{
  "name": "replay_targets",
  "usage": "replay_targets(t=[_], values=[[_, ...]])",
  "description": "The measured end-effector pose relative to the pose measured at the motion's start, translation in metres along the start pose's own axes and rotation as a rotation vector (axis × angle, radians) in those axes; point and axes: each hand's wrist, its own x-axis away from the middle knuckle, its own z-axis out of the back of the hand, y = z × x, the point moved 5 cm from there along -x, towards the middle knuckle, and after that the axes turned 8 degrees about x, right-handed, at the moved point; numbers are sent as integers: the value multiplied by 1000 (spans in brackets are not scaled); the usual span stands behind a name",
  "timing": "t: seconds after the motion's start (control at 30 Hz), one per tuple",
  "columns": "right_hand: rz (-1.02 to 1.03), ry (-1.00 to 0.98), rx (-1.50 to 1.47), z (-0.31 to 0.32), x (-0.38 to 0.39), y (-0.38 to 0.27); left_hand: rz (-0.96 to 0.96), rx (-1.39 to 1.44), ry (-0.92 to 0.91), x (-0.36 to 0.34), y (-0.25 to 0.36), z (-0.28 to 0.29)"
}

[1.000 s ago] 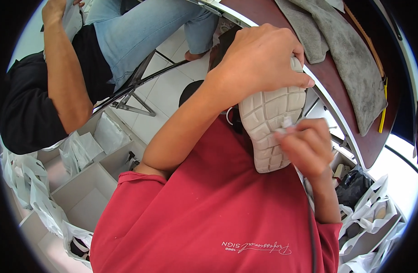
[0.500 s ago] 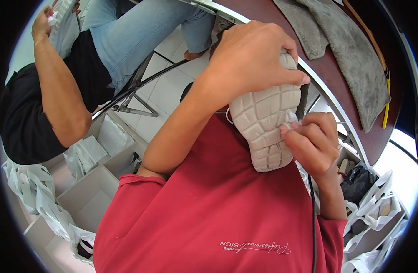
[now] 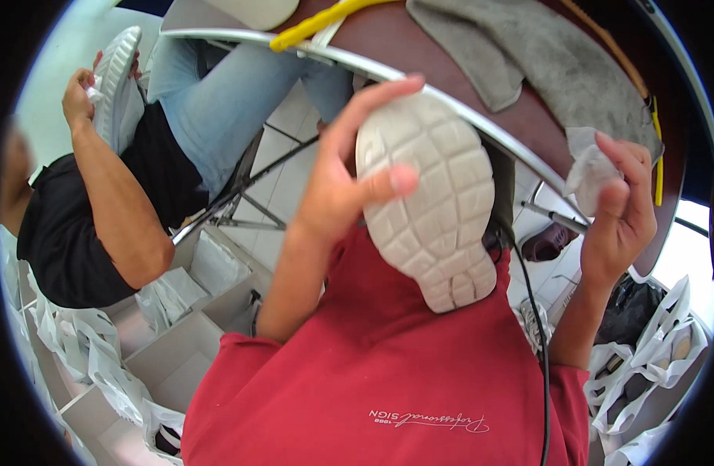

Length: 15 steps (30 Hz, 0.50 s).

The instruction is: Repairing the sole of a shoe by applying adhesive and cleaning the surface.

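Observation:
My left hand (image 3: 345, 182) grips a shoe by its upper left part, thumb across the pale, block-patterned sole (image 3: 431, 210), which faces me above my red apron or shirt (image 3: 357, 365). My right hand (image 3: 617, 210) is raised to the right of the shoe, apart from it, with a crumpled white wipe or tissue (image 3: 588, 163) pinched in its fingers. A dark cord (image 3: 536, 326) hangs down to the right of the sole.
A brown table (image 3: 539, 128) with grey cloths (image 3: 606, 93) and a yellow strap (image 3: 326, 19) curves above. At left, a co-worker (image 3: 116, 202) holds another shoe (image 3: 116, 78). Bins (image 3: 170, 357) with white bags line the lower left; more bags (image 3: 660, 349) stand at right.
My right hand has left the sole and moved up and right with the white wipe. My left hand and the shoe have shifted left, with more of the sole now showing. The view has swung slightly.

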Motion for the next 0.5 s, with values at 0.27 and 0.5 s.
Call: replay_targets(t=[0.27,0.5], values=[[-159,98,-76,-4,-32,39,310,669,114,27,-27,-39],[-450,111,-536,-33,-29,66,69,620,380,4,23,15]])
